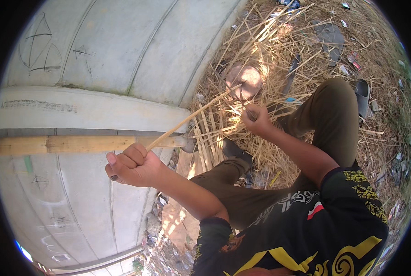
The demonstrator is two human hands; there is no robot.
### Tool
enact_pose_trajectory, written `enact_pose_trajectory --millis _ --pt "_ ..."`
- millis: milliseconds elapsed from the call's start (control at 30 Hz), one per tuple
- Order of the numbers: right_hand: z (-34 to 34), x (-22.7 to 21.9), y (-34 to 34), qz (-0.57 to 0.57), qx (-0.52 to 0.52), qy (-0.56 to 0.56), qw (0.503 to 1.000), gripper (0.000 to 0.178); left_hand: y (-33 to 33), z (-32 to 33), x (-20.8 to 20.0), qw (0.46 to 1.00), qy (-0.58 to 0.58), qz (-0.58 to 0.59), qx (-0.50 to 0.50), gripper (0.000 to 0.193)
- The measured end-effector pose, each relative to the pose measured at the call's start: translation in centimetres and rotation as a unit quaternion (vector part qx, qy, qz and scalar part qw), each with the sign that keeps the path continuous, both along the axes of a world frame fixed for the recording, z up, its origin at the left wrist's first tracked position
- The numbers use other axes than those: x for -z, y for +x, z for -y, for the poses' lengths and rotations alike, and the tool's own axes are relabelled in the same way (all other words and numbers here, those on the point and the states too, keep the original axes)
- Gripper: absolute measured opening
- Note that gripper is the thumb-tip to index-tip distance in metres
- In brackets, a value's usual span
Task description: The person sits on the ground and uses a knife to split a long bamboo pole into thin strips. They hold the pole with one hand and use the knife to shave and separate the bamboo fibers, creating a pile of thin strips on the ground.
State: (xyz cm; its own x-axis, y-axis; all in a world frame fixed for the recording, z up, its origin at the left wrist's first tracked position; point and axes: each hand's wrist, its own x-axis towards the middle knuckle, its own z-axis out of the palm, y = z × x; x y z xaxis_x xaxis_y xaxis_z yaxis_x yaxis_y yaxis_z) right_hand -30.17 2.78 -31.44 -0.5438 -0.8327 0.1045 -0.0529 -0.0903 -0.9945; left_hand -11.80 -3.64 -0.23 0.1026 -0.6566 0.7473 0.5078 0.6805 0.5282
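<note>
My left hand (134,165) is closed around the lower end of a long, thin bamboo strip (187,120). The strip slants up and right, and its far end rests over a round, pale block (244,82) on the ground. In my right hand (257,120), just below that block, a dark-handled knife (243,99) is gripped. Its narrow blade reaches toward the far end of the strip, close to or against it; contact is hard to tell.
Many split bamboo strips (256,41) litter the ground around the block. At left, a thick bamboo pole (90,144) lies along a pale panelled wall (109,50). A dark flat piece (329,39) lies at upper right. My bent knees flank the work spot.
</note>
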Motion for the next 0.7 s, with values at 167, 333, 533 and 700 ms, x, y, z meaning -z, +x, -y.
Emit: enact_pose_trajectory --millis 167,333,533,700 --pt "-1.2 4.7 -1.5 -0.137 -0.066 0.382 0.912 0.028 -1.3 -1.2 -0.4 1.0 -0.003 -0.007 -0.012 0.054" --pt "-0.2 -3.4 0.8 -0.113 -0.051 0.212 0.97 0.029 -0.7 -0.7 -0.4 0.994 0.033 -0.041 -0.091 0.054" --pt "-0.7 0.4 -0.2 -0.093 -0.048 0.258 0.96 0.032 -0.4 -0.5 0.0 0.997 0.025 -0.025 -0.064 0.053" --pt "-0.7 3.0 -0.9 -0.103 -0.078 0.394 0.91 0.035 -0.1 -0.6 -0.5 0.999 0.017 -0.023 -0.045 0.053"
